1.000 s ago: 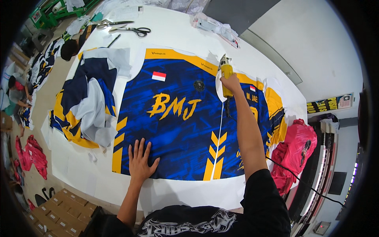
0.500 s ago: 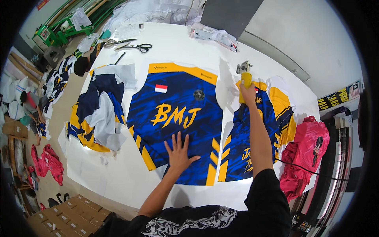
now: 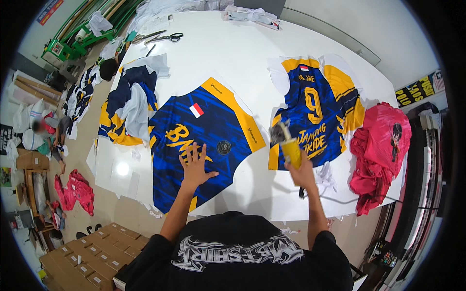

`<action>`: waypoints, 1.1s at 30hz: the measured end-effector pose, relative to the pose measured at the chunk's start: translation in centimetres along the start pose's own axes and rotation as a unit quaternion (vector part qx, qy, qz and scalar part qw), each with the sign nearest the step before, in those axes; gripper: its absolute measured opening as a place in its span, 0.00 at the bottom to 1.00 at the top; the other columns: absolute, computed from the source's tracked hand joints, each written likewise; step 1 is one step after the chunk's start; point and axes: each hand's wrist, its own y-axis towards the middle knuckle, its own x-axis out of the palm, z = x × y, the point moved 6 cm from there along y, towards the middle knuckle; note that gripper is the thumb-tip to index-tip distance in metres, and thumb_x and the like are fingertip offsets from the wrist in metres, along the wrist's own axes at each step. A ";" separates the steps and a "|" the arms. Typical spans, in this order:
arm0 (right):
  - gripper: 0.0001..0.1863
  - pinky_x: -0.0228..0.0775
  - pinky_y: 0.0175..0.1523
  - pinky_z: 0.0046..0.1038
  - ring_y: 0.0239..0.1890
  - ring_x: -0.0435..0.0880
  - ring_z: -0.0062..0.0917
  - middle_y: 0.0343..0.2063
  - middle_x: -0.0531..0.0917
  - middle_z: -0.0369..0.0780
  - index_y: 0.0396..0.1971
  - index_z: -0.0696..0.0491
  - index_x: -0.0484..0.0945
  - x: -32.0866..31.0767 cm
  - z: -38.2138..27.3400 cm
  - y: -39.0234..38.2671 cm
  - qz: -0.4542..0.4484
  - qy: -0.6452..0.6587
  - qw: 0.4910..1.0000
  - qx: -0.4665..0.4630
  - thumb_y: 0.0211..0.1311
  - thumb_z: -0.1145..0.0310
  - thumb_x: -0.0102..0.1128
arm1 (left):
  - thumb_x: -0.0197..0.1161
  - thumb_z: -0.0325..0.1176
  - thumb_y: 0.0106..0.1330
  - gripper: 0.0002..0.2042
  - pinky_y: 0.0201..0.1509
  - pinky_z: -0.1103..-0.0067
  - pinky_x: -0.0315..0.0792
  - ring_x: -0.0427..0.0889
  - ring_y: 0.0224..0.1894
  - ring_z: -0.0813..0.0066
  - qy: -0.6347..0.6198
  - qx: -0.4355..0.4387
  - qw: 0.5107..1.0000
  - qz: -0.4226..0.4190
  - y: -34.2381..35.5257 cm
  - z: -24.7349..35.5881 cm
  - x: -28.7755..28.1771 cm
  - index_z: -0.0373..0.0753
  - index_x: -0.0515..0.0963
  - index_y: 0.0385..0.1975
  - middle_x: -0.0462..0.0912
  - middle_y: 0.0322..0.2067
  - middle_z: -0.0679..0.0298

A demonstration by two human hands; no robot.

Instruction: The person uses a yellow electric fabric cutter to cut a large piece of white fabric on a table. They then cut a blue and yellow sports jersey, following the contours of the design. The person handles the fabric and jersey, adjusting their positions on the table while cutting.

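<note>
My left hand [image 3: 195, 170] lies with spread fingers on a blue jersey panel [image 3: 182, 114] with a yellow band, a small red-and-white patch and a round dark badge. The panel sits at a slant on the white table. In my right hand [image 3: 303, 172] is a yellow handheld electric fabric cutter [image 3: 292, 151], its metal head pointing away from me. A dark cord trails from it to the right. Just beyond the cutter lies a second blue jersey panel [image 3: 296, 92] with a yellow number. Yellow-and-navy cut fabric [image 3: 343, 87] rests against its right side.
A heap of navy, yellow and white fabric [image 3: 127, 104] lies on the left of the white table [image 3: 228, 53]. Scissors [image 3: 171, 38] are at the far left. Pink garments [image 3: 381, 140] pile up on the right. Cardboard boxes [image 3: 92, 257] stand at lower left; people sit on the floor beyond.
The panel under my left hand has turned clockwise, its yellow band now slanting toward the right. My right hand has brought the cutter back toward me, away from the far panel's top.
</note>
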 end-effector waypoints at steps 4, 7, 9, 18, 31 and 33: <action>0.37 0.77 0.53 0.53 0.49 0.84 0.61 0.47 0.84 0.63 0.66 0.60 0.64 4.3 0.9 -10.9 -0.055 -0.027 0.997 0.049 0.61 0.62 0.69 | 0.76 0.71 0.45 0.67 0.73 0.27 0.38 0.36 0.83 0.38 0.011 0.002 1.000 -0.011 -2.4 -1.9 2.1 0.53 0.45 0.83 0.39 0.83 0.50; 0.40 0.77 0.56 0.52 0.52 0.83 0.62 0.53 0.82 0.63 0.70 0.60 0.61 6.2 1.0 -17.3 -0.067 -0.068 0.992 0.083 0.63 0.60 0.68 | 0.83 0.64 0.39 0.71 0.72 0.25 0.39 0.33 0.84 0.40 -0.007 0.000 0.999 -0.038 -4.8 -4.9 2.0 0.55 0.43 0.83 0.35 0.83 0.51; 0.39 0.78 0.55 0.52 0.52 0.83 0.62 0.54 0.81 0.63 0.69 0.60 0.61 7.1 1.1 -20.1 -0.067 -0.069 0.990 0.107 0.64 0.61 0.68 | 0.87 0.59 0.35 0.73 0.72 0.25 0.40 0.31 0.84 0.41 -0.017 -0.003 0.998 -0.056 -5.8 -6.0 1.4 0.55 0.43 0.83 0.32 0.83 0.52; 0.33 0.78 0.49 0.57 0.44 0.83 0.64 0.51 0.79 0.63 0.62 0.61 0.60 9.3 -1.2 -22.6 -0.067 -0.091 0.988 0.110 0.65 0.62 0.66 | 0.89 0.54 0.34 0.73 0.74 0.27 0.41 0.29 0.84 0.42 -0.033 -0.006 0.996 -0.081 -7.4 -7.1 1.9 0.57 0.42 0.83 0.29 0.83 0.54; 0.31 0.78 0.49 0.55 0.45 0.84 0.62 0.46 0.80 0.65 0.58 0.62 0.61 10.4 -2.7 -19.4 -0.057 -0.119 0.984 0.116 0.65 0.61 0.64 | 0.89 0.54 0.33 0.73 0.75 0.28 0.38 0.29 0.84 0.47 -0.052 -0.001 0.997 -0.054 -7.9 -7.6 2.3 0.60 0.44 0.83 0.31 0.84 0.58; 0.31 0.78 0.49 0.55 0.45 0.84 0.62 0.45 0.80 0.65 0.58 0.63 0.61 10.5 -2.9 -18.7 -0.055 -0.115 0.986 0.106 0.65 0.61 0.64 | 0.89 0.54 0.32 0.73 0.75 0.28 0.38 0.29 0.84 0.47 -0.052 -0.002 0.997 -0.054 -7.9 -7.6 2.3 0.61 0.44 0.83 0.31 0.84 0.58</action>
